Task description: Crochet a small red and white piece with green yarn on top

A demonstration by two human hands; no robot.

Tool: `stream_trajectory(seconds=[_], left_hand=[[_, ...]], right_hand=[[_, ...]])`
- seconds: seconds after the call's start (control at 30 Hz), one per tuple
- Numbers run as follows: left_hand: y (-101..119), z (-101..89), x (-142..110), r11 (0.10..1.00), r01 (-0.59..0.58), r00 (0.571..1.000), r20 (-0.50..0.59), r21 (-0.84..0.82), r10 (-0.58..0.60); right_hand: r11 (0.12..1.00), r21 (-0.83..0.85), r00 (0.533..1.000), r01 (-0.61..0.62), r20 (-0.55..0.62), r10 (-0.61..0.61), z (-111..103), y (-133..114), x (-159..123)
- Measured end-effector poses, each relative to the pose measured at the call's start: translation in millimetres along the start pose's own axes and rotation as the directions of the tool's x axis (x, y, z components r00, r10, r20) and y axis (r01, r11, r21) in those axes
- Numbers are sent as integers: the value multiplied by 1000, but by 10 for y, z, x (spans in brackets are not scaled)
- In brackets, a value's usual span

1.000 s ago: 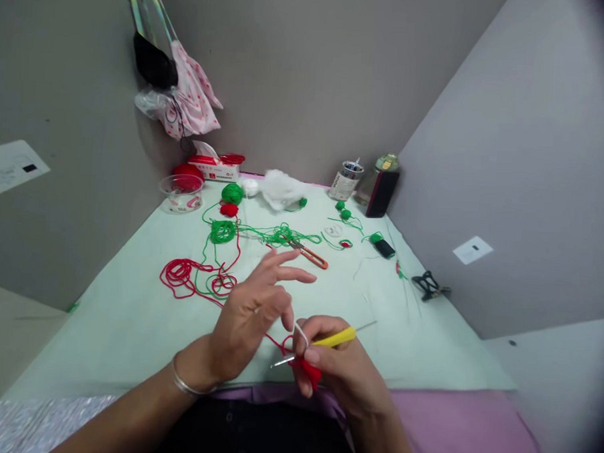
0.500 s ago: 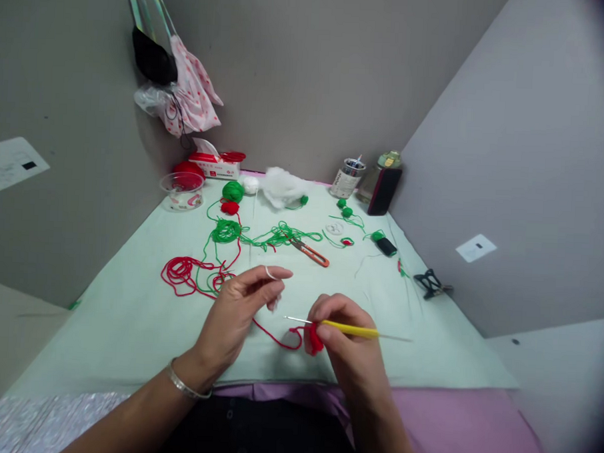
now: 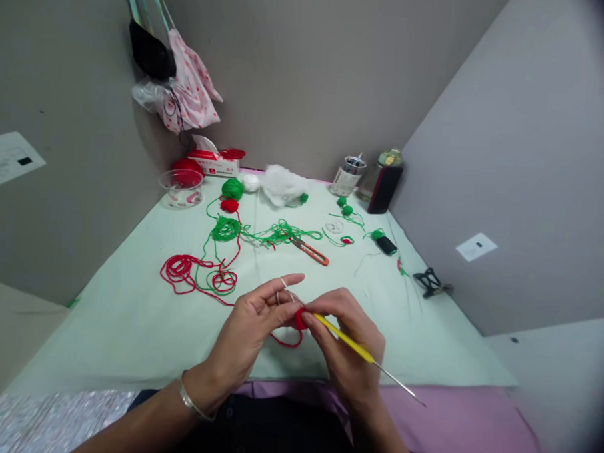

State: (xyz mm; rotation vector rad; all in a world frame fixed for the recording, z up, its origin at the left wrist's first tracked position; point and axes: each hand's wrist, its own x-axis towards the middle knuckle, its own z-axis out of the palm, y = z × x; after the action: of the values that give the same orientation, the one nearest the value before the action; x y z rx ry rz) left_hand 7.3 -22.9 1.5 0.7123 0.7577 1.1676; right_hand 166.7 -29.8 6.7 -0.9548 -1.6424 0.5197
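My right hand is closed around a yellow-handled crochet hook, its bare metal end slanting down to the right. Between the fingertips of both hands sits a small red crocheted piece, partly hidden by them. My left hand pinches this piece with thumb and fingers, its index finger stretched out. White yarn loops over the left index finger and runs toward the piece. A red strand hangs in a curve below the hands. The hook's tip is hidden at the fingers.
Tangled green yarn, a coil of red yarn and an orange cutter lie beyond my hands. White stuffing, a tin can, a phone and a plastic tub stand at the back. A black clip is at right.
My hands have come together. The red piece has moved from the right hand alone to between both hands' fingertips. The hook has tilted, its rear end now lower.
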Motion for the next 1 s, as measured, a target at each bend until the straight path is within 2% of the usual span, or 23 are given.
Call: stream_trajectory(seconds=[0.07,0.27,0.37,0.53,0.6,0.67,0.73,0.8,0.87,0.93,1.0], left_hand=[[10,-1,-16,1000,13,1000,7,12,-13],[56,-30,-44,999,47,997,52,20,-48],[72,-22,-55,998,62,997,56,-1,-62],[82,-8,-70,999,31,997,63,28,-33],[67,-18,-62,997,-5,998,69,76,0],[44,-33,-51,992,-38,998,62,123,30],[30,-45,-45,987,-54,998,39,152,48],[41,-51,-54,982,-62,998,23,176,59],[79,-55,-74,978,-57,998,25,203,53],[129,-59,-94,978,-34,999,47,205,25],[166,-63,-103,986,5,996,87,166,-20]], right_hand=[[999,-48,1000,17,-23,-19,-3,12,-1],[974,-171,978,151,-119,-172,35,59,-103],[986,-77,982,146,-111,-154,25,63,-123],[975,224,1000,-10,-25,16,-45,40,-68],[964,261,999,-47,30,41,-53,38,-57],[983,178,999,-32,41,25,-34,44,-65],[999,5,999,40,-13,-40,1,62,-94],[975,-177,987,130,-68,-144,34,94,-144],[928,-304,966,217,-69,-248,52,133,-207],[894,-352,948,277,-53,-314,61,159,-266],[894,-336,933,296,-97,-346,77,158,-303]])
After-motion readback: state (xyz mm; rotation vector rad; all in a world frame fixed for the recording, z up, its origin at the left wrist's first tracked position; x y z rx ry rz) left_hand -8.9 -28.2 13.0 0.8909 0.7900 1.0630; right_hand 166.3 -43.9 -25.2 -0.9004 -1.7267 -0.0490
